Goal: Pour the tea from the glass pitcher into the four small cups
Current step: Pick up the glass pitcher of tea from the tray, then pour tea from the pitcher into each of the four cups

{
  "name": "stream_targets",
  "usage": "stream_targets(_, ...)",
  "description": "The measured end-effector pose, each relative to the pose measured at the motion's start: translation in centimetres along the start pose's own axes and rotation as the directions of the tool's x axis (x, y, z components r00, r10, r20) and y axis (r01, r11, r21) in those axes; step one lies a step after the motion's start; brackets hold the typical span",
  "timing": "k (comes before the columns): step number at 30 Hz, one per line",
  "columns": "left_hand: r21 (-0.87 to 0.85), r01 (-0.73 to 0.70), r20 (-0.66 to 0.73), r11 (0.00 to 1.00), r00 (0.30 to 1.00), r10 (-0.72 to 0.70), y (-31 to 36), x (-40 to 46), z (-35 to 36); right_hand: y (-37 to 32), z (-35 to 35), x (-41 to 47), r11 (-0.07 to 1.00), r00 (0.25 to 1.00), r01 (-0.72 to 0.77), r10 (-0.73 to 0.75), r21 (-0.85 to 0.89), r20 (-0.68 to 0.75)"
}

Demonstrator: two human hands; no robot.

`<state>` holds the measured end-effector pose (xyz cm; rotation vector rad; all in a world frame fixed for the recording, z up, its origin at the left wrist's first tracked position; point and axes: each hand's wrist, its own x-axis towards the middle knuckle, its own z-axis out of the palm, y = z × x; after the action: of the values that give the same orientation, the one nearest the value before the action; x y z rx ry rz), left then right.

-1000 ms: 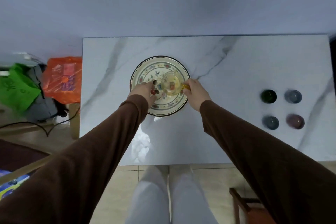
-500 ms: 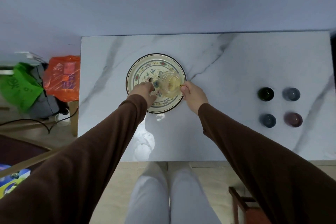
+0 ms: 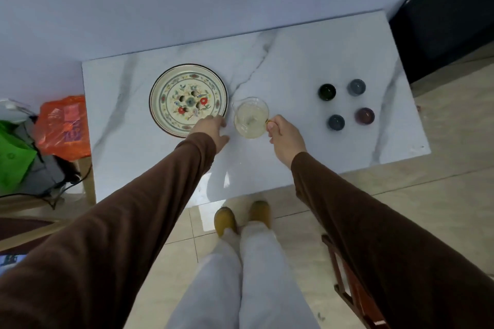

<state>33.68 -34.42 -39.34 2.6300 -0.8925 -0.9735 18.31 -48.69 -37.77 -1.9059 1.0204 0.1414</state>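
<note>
The glass pitcher [image 3: 250, 117] holds pale yellow tea and is off the plate, over the marble table [image 3: 280, 61] just right of the plate. My right hand [image 3: 284, 136] grips its handle on the right side. My left hand [image 3: 212, 131] is at the near right rim of the flowered plate [image 3: 188, 100], fingers apart, holding nothing. Further right stand the small cups in a square: a black cup [image 3: 327, 91], a grey-blue cup [image 3: 356, 87], a blue cup [image 3: 336, 122] and a maroon cup [image 3: 364, 115].
An orange bag [image 3: 64, 125] and a green bag [image 3: 14, 157] lie on a low stand left of the table. A dark cabinet [image 3: 441, 13] stands at the far right. A wooden chair [image 3: 347, 283] is near my right leg.
The pitcher has been lifted off the plate and moved right, held by my right hand. My left hand let go of it and stays by the plate's rim. The camera view shifted.
</note>
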Motion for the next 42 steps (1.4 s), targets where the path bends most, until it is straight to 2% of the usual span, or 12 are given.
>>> stream_targets(7,0.023,-0.058,0.037,0.998,0.998,0.057,7.7,-3.1,4.4,6.3,-6.0,-4.8,0.999,0.998,-0.041,0.042,0.018,-0.048)
stream_targets(16,0.028,-0.035,0.016,0.999,0.999,0.035,19.2,-5.2,9.2,13.6,-15.7,-6.4,0.998,0.998,-0.025,0.028,0.049,-0.048)
stream_targets(24,0.035,-0.022,0.017,0.999,1.000,0.021,25.7,-1.3,8.7,14.8,-21.7,-2.2,0.999,0.999,-0.019,0.021,0.048,-0.040)
stream_targets(34,0.010,-0.012,0.049,1.000,0.999,0.012,32.1,5.5,7.4,14.9,-28.3,4.2,0.998,0.993,-0.031,0.037,0.060,-0.110)
stream_targets(42,-0.038,0.090,0.013,0.995,0.996,-0.090,37.0,8.5,8.0,16.8,-34.1,8.5,1.000,0.999,-0.004,0.005,0.017,-0.037)
